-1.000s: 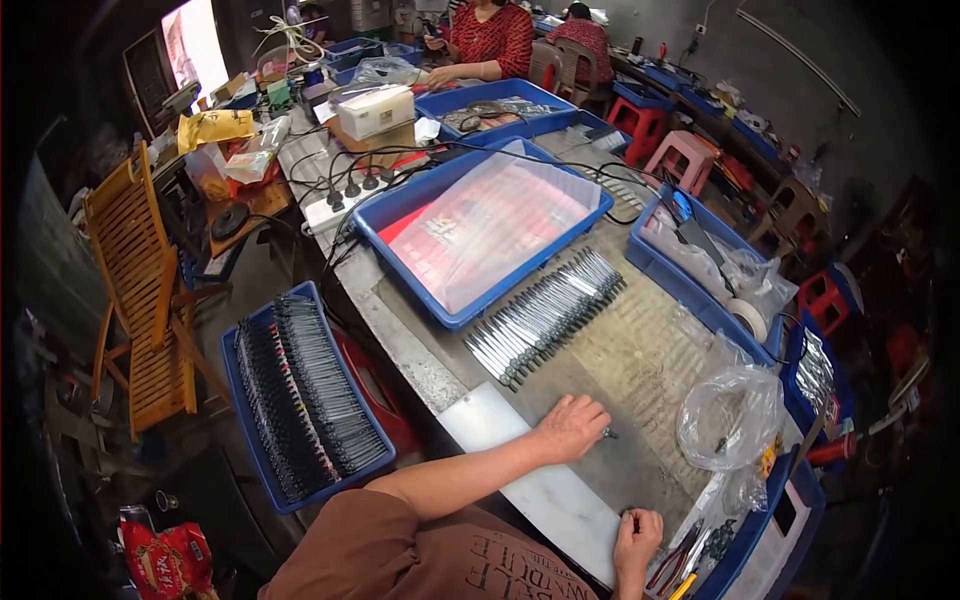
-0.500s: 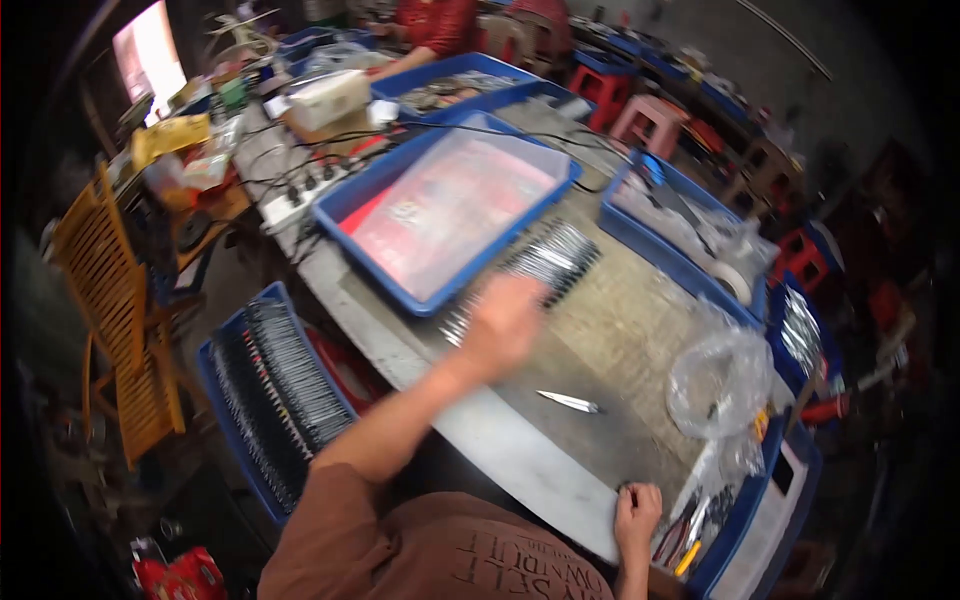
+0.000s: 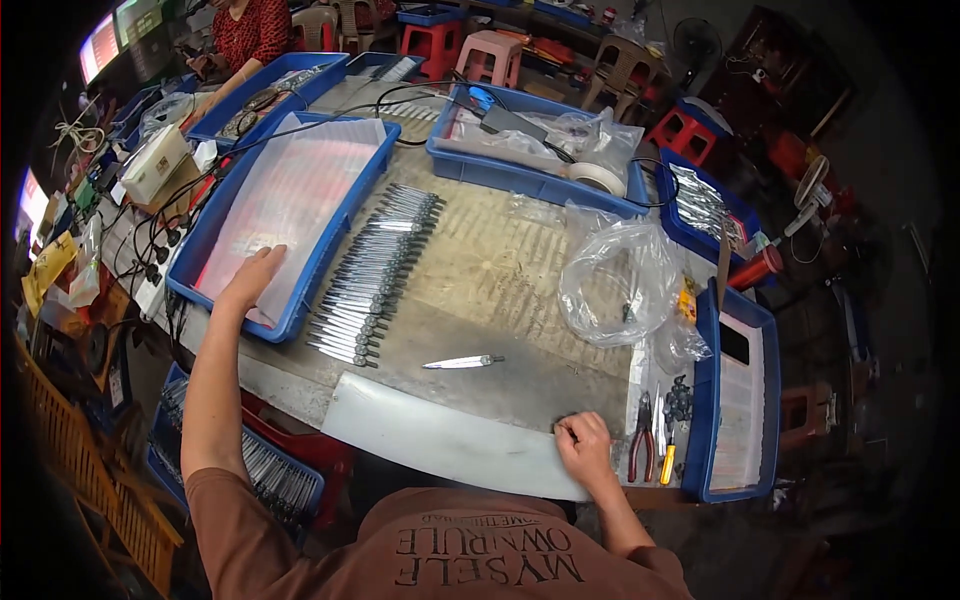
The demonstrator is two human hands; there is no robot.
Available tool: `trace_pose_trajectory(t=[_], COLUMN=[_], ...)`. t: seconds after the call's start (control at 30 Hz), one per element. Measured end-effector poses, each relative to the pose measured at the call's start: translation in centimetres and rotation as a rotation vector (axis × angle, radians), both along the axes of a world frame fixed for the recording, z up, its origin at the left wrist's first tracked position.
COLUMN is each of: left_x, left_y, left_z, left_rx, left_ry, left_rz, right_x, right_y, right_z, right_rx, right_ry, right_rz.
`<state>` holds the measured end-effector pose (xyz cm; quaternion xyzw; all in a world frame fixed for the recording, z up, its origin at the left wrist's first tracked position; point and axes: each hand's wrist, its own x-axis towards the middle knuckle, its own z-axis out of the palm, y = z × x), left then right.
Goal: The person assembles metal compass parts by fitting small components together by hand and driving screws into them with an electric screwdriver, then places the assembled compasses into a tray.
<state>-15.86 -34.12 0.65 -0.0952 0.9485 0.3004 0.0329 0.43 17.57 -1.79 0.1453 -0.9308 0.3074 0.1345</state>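
1. Left hand (image 3: pixel 258 275): reached out to the far left, over the near part of the translucent sheet (image 3: pixel 305 180). Fingers extended and fairly close together; whether they press on the sheet cannot be told.
2. Right hand (image 3: pixel 585 445): at the near edge of the table (image 3: pixel 500 230), knuckles up, fingers curled in. A small dark spot shows at the fingertips; whether anything is pinched there cannot be told.
3. Single silver piece (image 3: pixel 460 362), slim, one end dark: flat on the table, between the two hands and apart from both. Nearer to the right fingers, beyond them and to their left; dark end toward the right. Well to the right of the left fingers.
4. Row of silver pieces (image 3: pixel 372 270), dark ends to the right: closely ranked beside the blue tray, to the right of the left fingers.
5. Blue tray (image 3: pixel 335 240): under the left hand, containing the sheet, with red showing through.
6. White board (image 3: pixel 430 430): along the near table edge, left of the right hand.
7. Pliers (image 3: pixel 641 445), dark red handles, and yellow-handled tool (image 3: pixel 668 462): side by side, just right of the right hand.
8. Clear plastic bag (image 3: pixel 615 285): crumpled, beyond the right hand.
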Motion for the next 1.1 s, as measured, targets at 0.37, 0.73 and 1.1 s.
trace_pose_trajectory(t=[0.37, 0.73, 1.1], left_x=[0.3, 2.5, 10.7], left_y=[-3.1, 0.2, 1.3], left_z=[-0.2, 3.2, 8.2], left_rx=[-0.562, -0.494, -0.411], left_ry=[-0.071, 0.256, 0.691], left_rz=[-0.08, 0.042, 0.082], right_x=[-0.2, -0.1, 0.1], right_y=[-0.2, -0.2, -0.5], right_z=[0.2, 0.3, 0.8], right_rx=[-0.007, -0.037, -0.046], right_ry=[-0.009, -0.005, -0.04], right_rz=[0.014, 0.009, 0.034])
